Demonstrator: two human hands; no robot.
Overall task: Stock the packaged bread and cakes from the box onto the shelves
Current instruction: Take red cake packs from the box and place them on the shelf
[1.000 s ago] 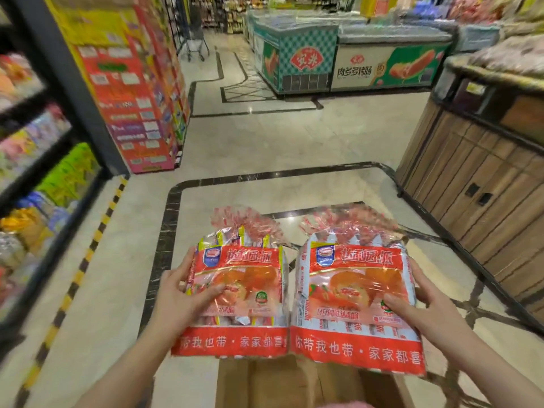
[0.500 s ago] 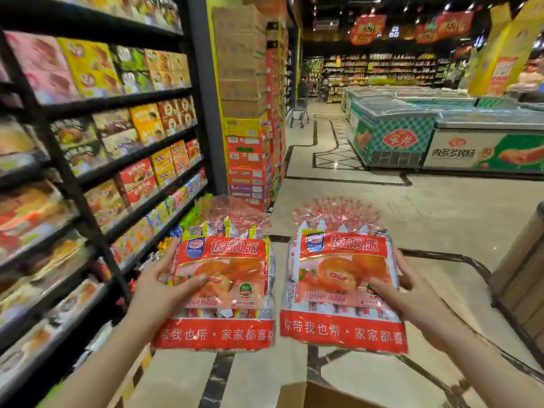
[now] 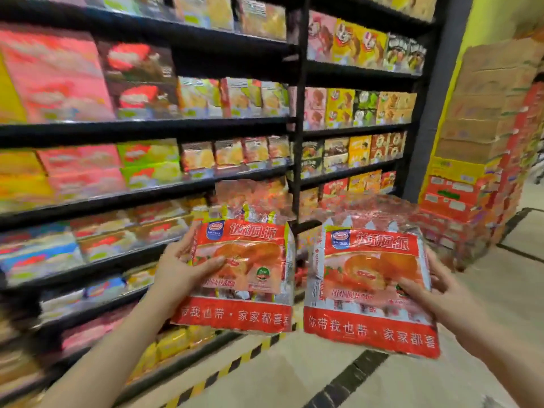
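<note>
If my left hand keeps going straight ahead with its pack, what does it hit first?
Probably the shelf unit: the left hand carries its red cake pack toward the lower shelves, already stocked with packets. Depth is unclear, so which shelf is uncertain.

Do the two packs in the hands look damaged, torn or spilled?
Nothing stands out. The left pack in the left hand and the right pack in the right hand look closed, only crinkled. The shelves are too blurred to judge.
</note>
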